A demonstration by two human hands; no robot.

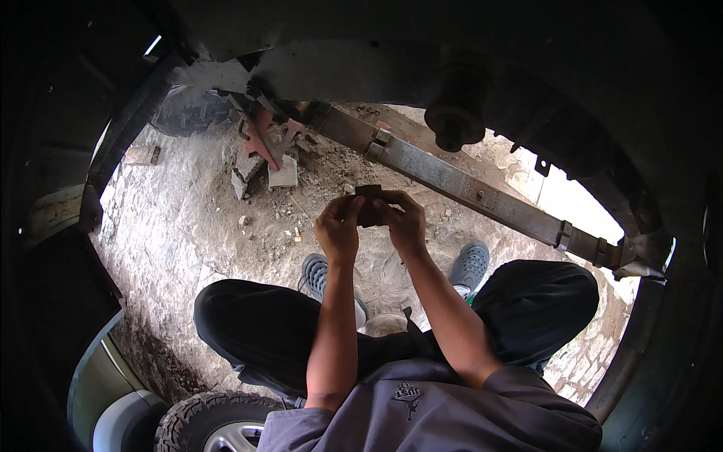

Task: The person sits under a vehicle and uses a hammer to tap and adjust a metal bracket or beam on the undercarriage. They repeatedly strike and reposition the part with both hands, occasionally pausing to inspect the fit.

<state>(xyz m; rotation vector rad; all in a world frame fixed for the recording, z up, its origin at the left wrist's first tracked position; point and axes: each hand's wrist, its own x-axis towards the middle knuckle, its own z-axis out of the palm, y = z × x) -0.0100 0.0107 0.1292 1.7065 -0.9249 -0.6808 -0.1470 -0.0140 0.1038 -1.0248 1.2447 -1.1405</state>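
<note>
A small flat dark-brown piece (369,216) is held up in front of me, above the dirt ground and between my knees. My left hand (338,224) pinches its left side between thumb and fingers. On the opposite side, my right hand (405,220) grips it in the same way, the two thumbs almost meeting. Fingers cover part of the piece, and its material is too dark to make out. Both forearms reach forward from my lap.
Ahead, a long clamped leaf spring (444,177) slants down to the right beneath a dark round bump stop (456,124). A red metal stand (260,139) rests by broken blocks (283,172). A wheel with a knobbly tyre (184,418) lies at lower left. Dark vehicle bodywork surrounds me.
</note>
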